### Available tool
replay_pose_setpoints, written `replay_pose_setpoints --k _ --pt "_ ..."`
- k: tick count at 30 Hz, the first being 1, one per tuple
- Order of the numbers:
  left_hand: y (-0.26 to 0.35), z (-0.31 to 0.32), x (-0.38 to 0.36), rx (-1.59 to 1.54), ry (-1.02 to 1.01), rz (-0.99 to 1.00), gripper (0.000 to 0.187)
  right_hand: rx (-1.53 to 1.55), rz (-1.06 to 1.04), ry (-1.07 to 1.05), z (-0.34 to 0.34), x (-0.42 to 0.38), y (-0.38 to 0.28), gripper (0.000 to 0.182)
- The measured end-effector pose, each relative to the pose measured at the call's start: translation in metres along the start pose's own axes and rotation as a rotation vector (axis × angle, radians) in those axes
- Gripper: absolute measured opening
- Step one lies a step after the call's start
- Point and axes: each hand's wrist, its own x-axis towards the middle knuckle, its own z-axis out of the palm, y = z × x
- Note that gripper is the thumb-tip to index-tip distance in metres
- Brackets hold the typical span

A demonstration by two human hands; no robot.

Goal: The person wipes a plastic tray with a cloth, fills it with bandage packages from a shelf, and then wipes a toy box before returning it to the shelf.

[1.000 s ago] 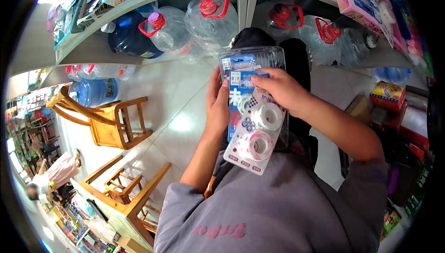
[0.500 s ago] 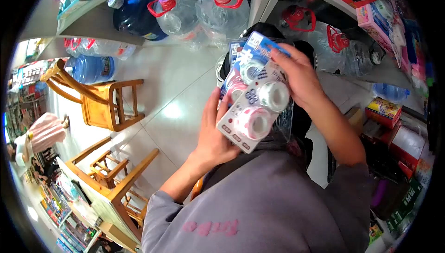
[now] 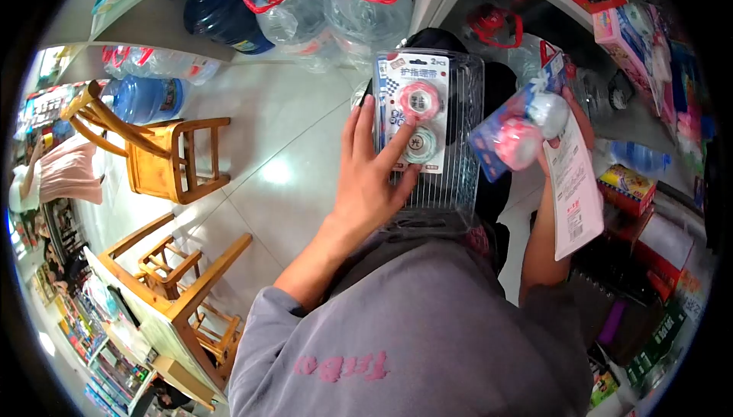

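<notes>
My left hand (image 3: 374, 161) has its fingers spread over a flat blister pack (image 3: 429, 73) with a pink roll and a pale green roll. This pack lies at the left side of a clear plastic tray (image 3: 463, 134) on my lap, its printed front up. Off to the right, my right hand (image 3: 579, 123) grips blister packs by the edge. One is a blue pack (image 3: 489, 133) with pink and white rolls; another is a white card (image 3: 574, 195) with its printed back showing. Part of my right hand is hidden behind them.
Large water bottles (image 3: 294, 16) line the shelf ahead. Wooden chairs (image 3: 164, 169) and a table (image 3: 137, 279) stand at the left, with a person in a pink skirt (image 3: 69, 172) beyond. Boxes (image 3: 626, 188) crowd the right side.
My right hand has moved right with packs in it, now tilted. My left hand has come off those packs and lies spread on the pack in the tray, which is now uncovered.
</notes>
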Motion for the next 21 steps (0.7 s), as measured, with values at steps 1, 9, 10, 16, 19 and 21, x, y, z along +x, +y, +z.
replay_pose_setpoints --k 1,9,10,16,19,21 --pt "0.0 0.0 0.0 0.003 -0.002 -0.001 0.071 0.019 0.077 -0.245 -0.003 -0.003 -0.009 0.035" --pt "-0.001 0.004 -0.011 -0.055 0.041 -0.097 0.066 -0.884 0.022 0.038 0.039 -0.049 0.002 0.016" --pt "-0.002 0.004 -0.011 -0.076 0.035 -0.129 0.065 -1.036 -0.035 -0.007 0.042 -0.048 0.002 0.017" --pt "-0.003 0.008 -0.007 -0.286 -0.024 -0.179 0.078 -1.71 -0.308 -0.14 0.117 -0.028 0.001 0.02" --pt "0.003 0.011 -0.01 -0.28 -0.007 -0.162 0.075 -1.971 -0.493 -0.231 0.123 -0.012 0.014 0.028" --pt "0.002 0.011 -0.011 -0.292 -0.011 -0.149 0.073 -1.856 -0.341 -0.361 0.119 0.004 0.021 0.027"
